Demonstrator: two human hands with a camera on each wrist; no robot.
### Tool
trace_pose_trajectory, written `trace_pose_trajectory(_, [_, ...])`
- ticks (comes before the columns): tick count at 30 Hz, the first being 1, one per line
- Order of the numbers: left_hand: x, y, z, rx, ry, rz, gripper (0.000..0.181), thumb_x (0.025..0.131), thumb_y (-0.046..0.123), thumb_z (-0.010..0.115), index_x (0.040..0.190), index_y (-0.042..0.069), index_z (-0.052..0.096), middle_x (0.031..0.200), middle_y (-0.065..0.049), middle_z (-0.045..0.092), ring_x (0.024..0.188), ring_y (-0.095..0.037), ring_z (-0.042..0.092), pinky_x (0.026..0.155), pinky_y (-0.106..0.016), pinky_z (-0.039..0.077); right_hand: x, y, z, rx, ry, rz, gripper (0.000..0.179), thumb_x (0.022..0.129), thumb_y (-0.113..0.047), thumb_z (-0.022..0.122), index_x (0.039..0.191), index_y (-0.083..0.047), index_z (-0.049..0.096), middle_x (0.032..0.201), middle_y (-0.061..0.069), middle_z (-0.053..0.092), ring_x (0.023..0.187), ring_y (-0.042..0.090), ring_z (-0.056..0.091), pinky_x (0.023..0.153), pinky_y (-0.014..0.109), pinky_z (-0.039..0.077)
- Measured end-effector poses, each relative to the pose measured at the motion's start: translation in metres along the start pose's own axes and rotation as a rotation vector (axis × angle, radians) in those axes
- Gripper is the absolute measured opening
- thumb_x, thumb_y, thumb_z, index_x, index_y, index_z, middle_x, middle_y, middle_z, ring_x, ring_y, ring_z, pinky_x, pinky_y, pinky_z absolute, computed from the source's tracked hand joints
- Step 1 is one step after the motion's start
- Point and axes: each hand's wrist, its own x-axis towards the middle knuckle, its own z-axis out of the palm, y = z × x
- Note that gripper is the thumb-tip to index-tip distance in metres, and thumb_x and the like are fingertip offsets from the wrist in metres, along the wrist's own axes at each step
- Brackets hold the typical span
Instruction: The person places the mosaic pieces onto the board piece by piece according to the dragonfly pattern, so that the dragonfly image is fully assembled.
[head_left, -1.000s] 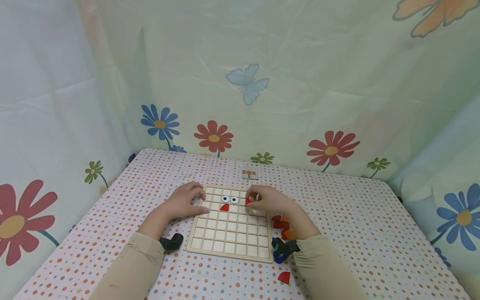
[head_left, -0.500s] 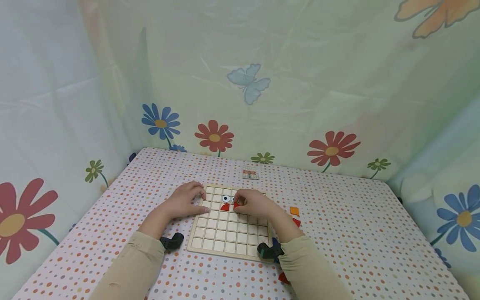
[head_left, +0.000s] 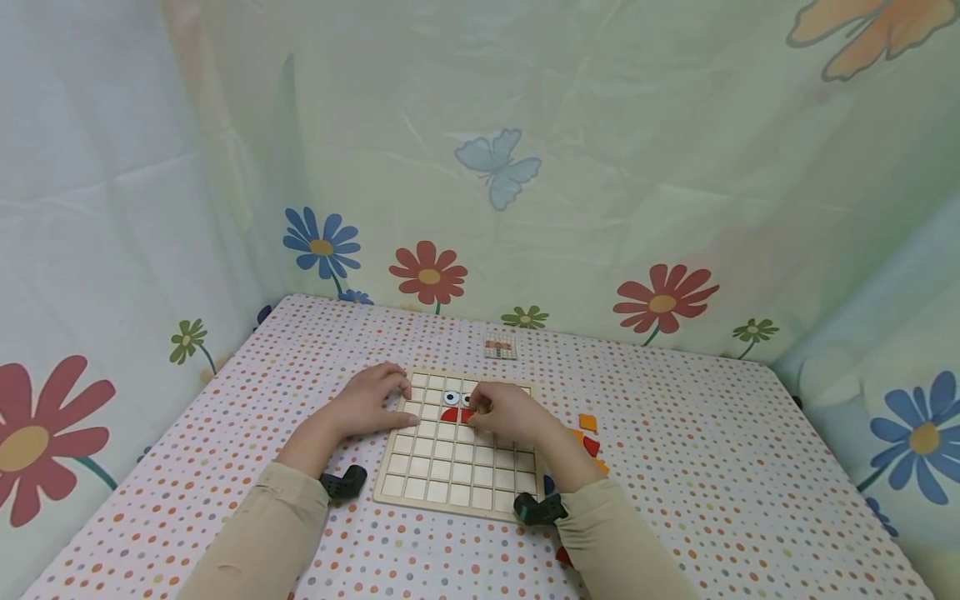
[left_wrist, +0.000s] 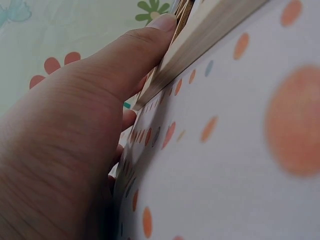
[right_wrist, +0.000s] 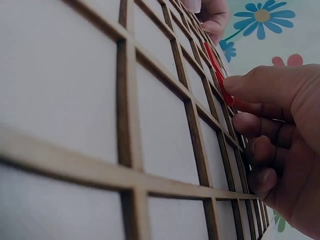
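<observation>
A wooden grid board (head_left: 442, 475) lies on the table. My left hand (head_left: 367, 404) rests at its left side, with the thumb on the frame (left_wrist: 200, 45) and the other fingers loosely bent by the edge. My right hand (head_left: 510, 411) pinches a red quarter-circle piece (head_left: 467, 415) at a square in the upper middle of the board; the thumb touches the red in the right wrist view. Just left of it, another red quarter-circle (head_left: 449, 414) sits in its square. Above them are two round eye pieces (head_left: 451, 398), the right one partly hidden by my fingers.
Right of the board, orange (head_left: 588, 422) and red pieces (head_left: 592, 447) lie loose, several partly covered by my right forearm. A blue piece (head_left: 549, 483) shows near the wrist camera. A small pattern card (head_left: 500, 346) lies beyond the board.
My right hand has carried the red quarter-circle leftward over the board to beside the other red one, then lowered it slightly into place below the right eye piece. My left hand stays put.
</observation>
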Motion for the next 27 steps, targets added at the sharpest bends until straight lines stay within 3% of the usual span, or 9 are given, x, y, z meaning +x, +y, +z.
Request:
trace_pose_trajectory(13, [0.001,0.001,0.000,-0.002,0.006,0.000,0.036,0.080,0.061,0.073,0.093,0.033,0.056,0.144,-0.003,0.047,0.139,-0.033,0.039,0.117,-0.057,0.028,-0.001,-0.003,0.000,-0.043,0.010,-0.004,0.011,0.091,-0.022,0.072,0.091,-0.017,0.062,0.080,-0.005,0.060,0.068,0.013,0.051,0.062,0.028,0.044])
trace_pose_trajectory(19, [0.002,0.001,0.001,-0.006,0.008,0.001,0.036,0.080,0.062,0.072,0.093,0.033,0.056,0.143,-0.003,0.047,0.138,-0.033,0.040,0.116,-0.057,0.029,-0.013,-0.004,-0.014,-0.052,0.038,0.022,0.005,0.094,-0.023,0.068,0.093,-0.019,0.065,0.085,-0.006,0.064,0.073,0.013,0.053,0.065,0.029,0.045])
trace_pose_trajectory(27, [0.000,0.001,0.000,-0.005,0.001,-0.016,0.036,0.080,0.062,0.072,0.093,0.032,0.056,0.145,-0.004,0.046,0.139,-0.034,0.039,0.116,-0.058,0.029,-0.042,0.016,-0.043,-0.051,0.091,0.091,0.005,0.096,-0.025,0.065,0.096,-0.020,0.067,0.091,-0.004,0.065,0.074,0.015,0.054,0.061,0.029,0.046])
